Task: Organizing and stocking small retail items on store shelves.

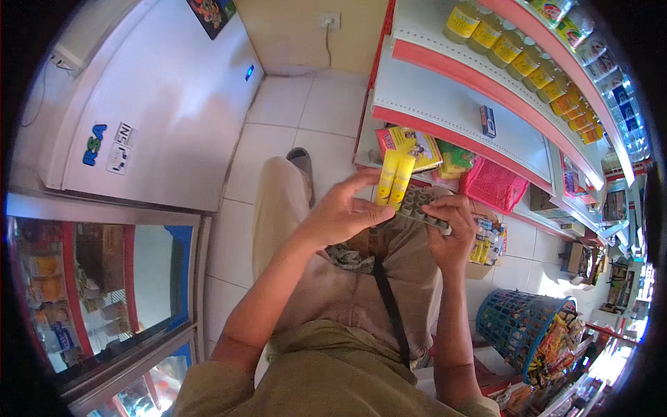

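The left hand (347,210) has its fingers curled round the lower part of two yellow tubes (400,179), which stand side by side, slightly tilted, above the thumb. The right hand (451,221) grasps the far end of a dark grey tray (415,201) with rows of round openings, just right of the tubes; whether their lower ends touch it, I cannot tell. A pale, rounded end shows under the right fingers, too small to name.

The tubes look light, smooth and perhaps slippery, likely stiff enough to bear a gentle pinch; their straight sides near the base seem the best hold. The tray looks thin and light and may flex, so its rim is the safer place to take it.

Below both hands are the person's matte, creased trousers (333,285). Just beyond the tubes lies a glossy yellow packet (425,147); to the right of the grip sits a pink openwork basket (486,182). Lower right, farther off, a blue lattice basket (511,316) leans with crinkled packets at its mouth. Beyond the grip rise smooth shelves (438,87) edged in red, and well to the left a broad, flat white freezer (167,104)
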`<state>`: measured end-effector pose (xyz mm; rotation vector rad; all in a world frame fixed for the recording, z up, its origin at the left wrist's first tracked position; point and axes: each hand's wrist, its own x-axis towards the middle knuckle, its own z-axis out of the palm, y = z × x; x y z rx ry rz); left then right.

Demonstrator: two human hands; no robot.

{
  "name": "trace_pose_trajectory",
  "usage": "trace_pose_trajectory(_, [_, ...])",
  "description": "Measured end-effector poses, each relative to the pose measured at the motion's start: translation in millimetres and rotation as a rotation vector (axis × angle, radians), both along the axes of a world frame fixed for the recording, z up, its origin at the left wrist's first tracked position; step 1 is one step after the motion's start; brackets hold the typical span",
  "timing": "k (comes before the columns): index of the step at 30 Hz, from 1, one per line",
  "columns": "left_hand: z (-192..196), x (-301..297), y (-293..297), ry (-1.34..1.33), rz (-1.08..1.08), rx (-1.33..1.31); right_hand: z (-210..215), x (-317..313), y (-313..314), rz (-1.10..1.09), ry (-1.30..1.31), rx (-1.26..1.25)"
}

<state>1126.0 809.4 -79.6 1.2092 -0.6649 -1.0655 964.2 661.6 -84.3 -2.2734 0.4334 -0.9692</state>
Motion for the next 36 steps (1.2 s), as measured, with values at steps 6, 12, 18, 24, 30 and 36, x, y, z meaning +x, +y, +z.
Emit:
trace_pose_trajectory(6, [-62,11,-44,-0.058,0.193,-0.073,-28,29,-14,-0.023,0.158,-0.134])
trace_pose_trajectory(12, [-84,69,-108,-0.065,0.191,-0.115,-88,82,-100,-0.149,0.070,-0.332])
trace_pose_trajectory(18, [-144,122,-125,-0.515,0.355,0.383,-122,163,-190,-0.224,0.055,-0.421])
trace_pose_trajectory(24, [-148,131,-122,-0.463,0.191,0.057,-142,189,-207,-0.016,0.130,-0.369])
trace_pose_trajectory(30, [-145,133,-123,-0.509,0.177,0.021,-144,182,-197,-0.101,0.205,-0.387])
trace_pose_trajectory(36, [-157,129,-130,-0.562,0.123,0.043,-129,145,-203,-0.152,0.174,-0.319])
